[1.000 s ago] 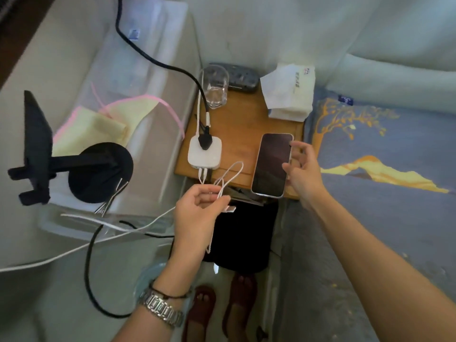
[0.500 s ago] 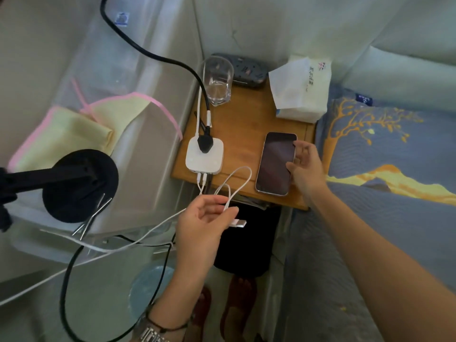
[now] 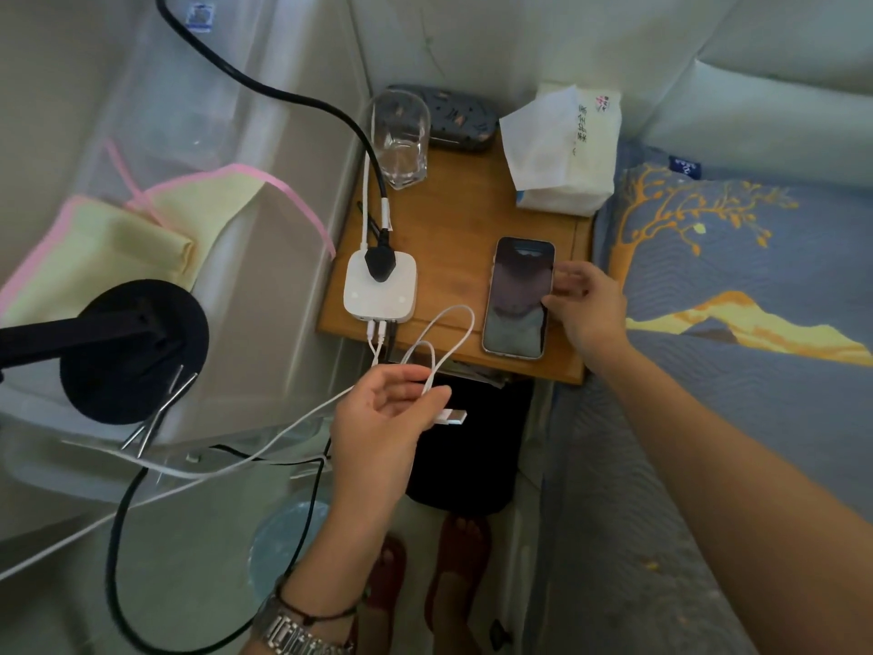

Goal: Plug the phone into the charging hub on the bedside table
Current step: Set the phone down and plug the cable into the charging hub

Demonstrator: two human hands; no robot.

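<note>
A dark-screened phone (image 3: 517, 297) lies flat on the wooden bedside table (image 3: 463, 224), near its front right corner. My right hand (image 3: 588, 307) rests at the phone's right edge with fingers spread, touching its side. A white square charging hub (image 3: 380, 286) sits on the table's front left, with a black plug in its top and cables in its front ports. My left hand (image 3: 385, 416) is in front of the table, pinching a looped white charging cable (image 3: 446, 330) whose white connector (image 3: 451, 416) sticks out to the right of my fingers.
A drinking glass (image 3: 401, 139), a dark power strip (image 3: 453, 118) and a tissue pack (image 3: 564, 151) stand at the table's back. The bed with a blue patterned cover (image 3: 737, 286) lies right. A black round stand (image 3: 132, 349), a clear plastic bin (image 3: 245, 148) and loose cables crowd the left.
The phone has gone from tilted in my right hand to lying flat on the table, and the right hand's fingers have loosened. The left hand holds the cable much as before.
</note>
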